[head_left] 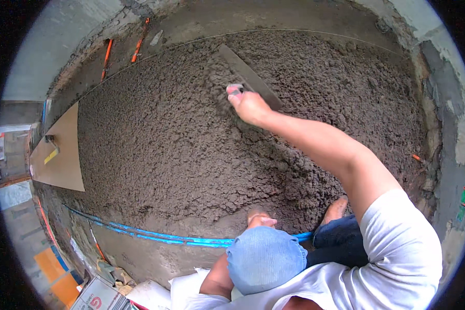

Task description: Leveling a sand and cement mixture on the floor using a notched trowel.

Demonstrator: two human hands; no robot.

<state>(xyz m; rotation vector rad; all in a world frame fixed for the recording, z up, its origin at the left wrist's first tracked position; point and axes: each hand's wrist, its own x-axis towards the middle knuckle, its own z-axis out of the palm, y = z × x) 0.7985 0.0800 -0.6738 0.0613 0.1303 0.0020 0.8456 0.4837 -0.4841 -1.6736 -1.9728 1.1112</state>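
Note:
My right hand [250,107] is closed around the pink-and-grey handle of a long metal plastering trowel [248,75]. Its blade rests flat on rough, wet grey mortar [155,139] that covers most of the floor. The arm reaches forward and left from my white sleeve. Close to my bent denim knee [266,258], my left hand [262,220] is down low at the mortar's near edge. The knee hides part of that arm, and its fingers are too small and covered to make out. A bare foot [336,209] stands at the mortar to the right.
Blue pipes [165,238] run along the near edge. At left, a tan board [67,152] carries a tool with a yellow strip [51,156]. Orange conduits [107,59] stick out near the far wall, below which a thin string stretches. A cardboard box [101,294] sits lower left.

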